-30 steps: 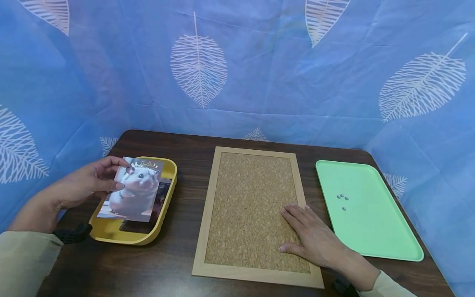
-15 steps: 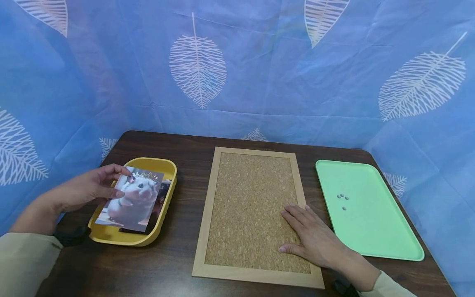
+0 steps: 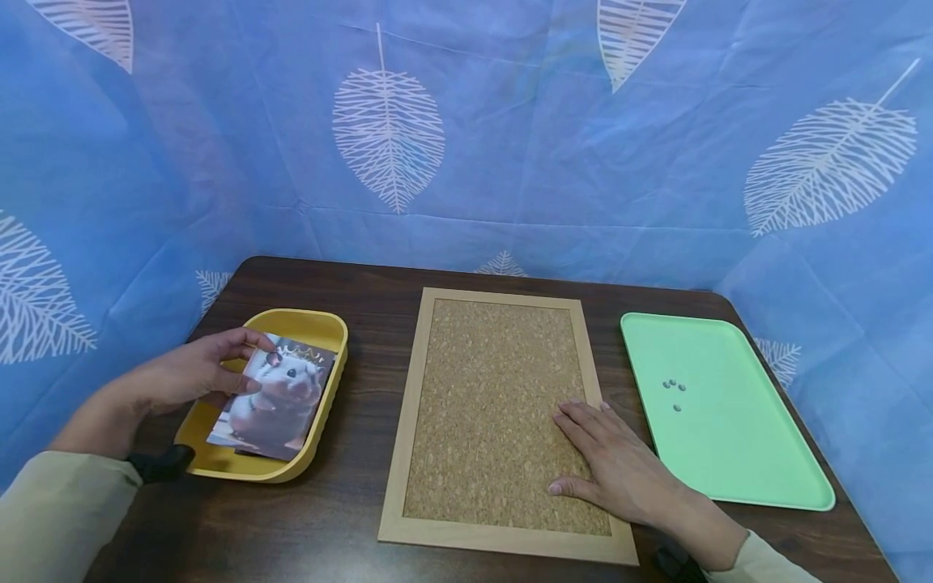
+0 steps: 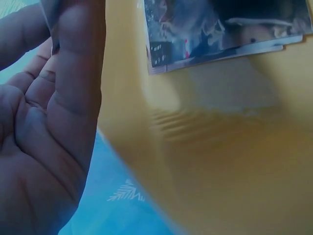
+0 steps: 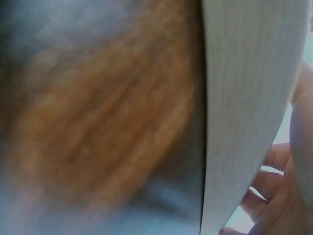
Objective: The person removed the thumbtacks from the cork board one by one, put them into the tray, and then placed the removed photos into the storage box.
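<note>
My left hand [image 3: 191, 374] pinches a photo card [image 3: 280, 401] by its left edge, over the yellow basket [image 3: 191, 437]. The card shows a white hamster wearing a crown. Beneath it lie darker pictures, almost wholly covered in the head view; in the left wrist view these dark prints [image 4: 195, 34] lie in the basket, and the left hand [image 4: 54, 117] has the card's edge between thumb and finger. My right hand [image 3: 619, 465] rests flat with spread fingers on the right side of the framed cork board [image 3: 503, 413]. In the right wrist view the board's wooden frame [image 5: 249, 98] stands beside that hand.
A green tray [image 3: 729, 437] at the right holds several small grey studs [image 3: 672, 384]. Dark wood tabletop [image 3: 364, 364] shows between basket and board. A blue leaf-patterned cloth [image 3: 510, 146] hangs behind and around the table.
My left hand has lowered the hamster photo into the basket and shifted it a little to the right, so it covers the dark pictures more. The right hand has stayed on the board.
</note>
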The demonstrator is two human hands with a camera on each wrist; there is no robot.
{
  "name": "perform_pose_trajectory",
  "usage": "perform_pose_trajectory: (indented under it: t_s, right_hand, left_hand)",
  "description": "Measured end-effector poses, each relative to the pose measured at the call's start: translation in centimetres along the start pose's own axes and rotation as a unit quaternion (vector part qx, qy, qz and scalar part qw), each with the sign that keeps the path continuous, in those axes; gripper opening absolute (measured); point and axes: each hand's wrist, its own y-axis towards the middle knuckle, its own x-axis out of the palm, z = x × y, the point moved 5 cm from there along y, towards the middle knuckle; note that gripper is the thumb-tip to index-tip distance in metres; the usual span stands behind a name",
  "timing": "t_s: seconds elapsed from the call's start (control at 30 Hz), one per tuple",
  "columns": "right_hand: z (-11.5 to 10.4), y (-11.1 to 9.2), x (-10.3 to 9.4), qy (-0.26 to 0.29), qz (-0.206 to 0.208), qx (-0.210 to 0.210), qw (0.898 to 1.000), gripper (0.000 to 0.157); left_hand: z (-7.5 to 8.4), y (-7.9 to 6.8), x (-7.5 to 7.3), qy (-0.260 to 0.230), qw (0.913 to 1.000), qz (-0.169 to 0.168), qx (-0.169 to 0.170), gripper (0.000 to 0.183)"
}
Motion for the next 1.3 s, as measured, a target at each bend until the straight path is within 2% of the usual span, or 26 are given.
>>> perform_pose_trajectory:
  t_s: [0.5, 0.8, 1.07, 1.3]
  right_hand:
    - [0.08, -0.07, 0.16, 0.001, -0.004, 0.002, 1.000, 0.092]
    - [0.02, -0.07, 0.15, 0.002, -0.003, 0.002, 1.000, 0.093]
    - [0.03, -0.11, 0.26, 0.002, -0.006, 0.003, 1.000, 0.092]
    - [0.06, -0.06, 0.24, -0.002, -0.007, 0.004, 1.000, 0.093]
  left_hand:
    - [0.22, 0.52, 0.93, 0.009, 0.9999, -0.001, -0.006, 0.057]
    - [-0.08, 0.48, 0.83, 0.028, 0.9995, 0.008, -0.010, 0.056]
    - [-0.04, 0.05, 0.90, 0.065, 0.9973, 0.015, -0.030, 0.055]
    - [0.16, -0.33, 0.69, 0.122, 0.9890, 0.051, -0.067, 0.047]
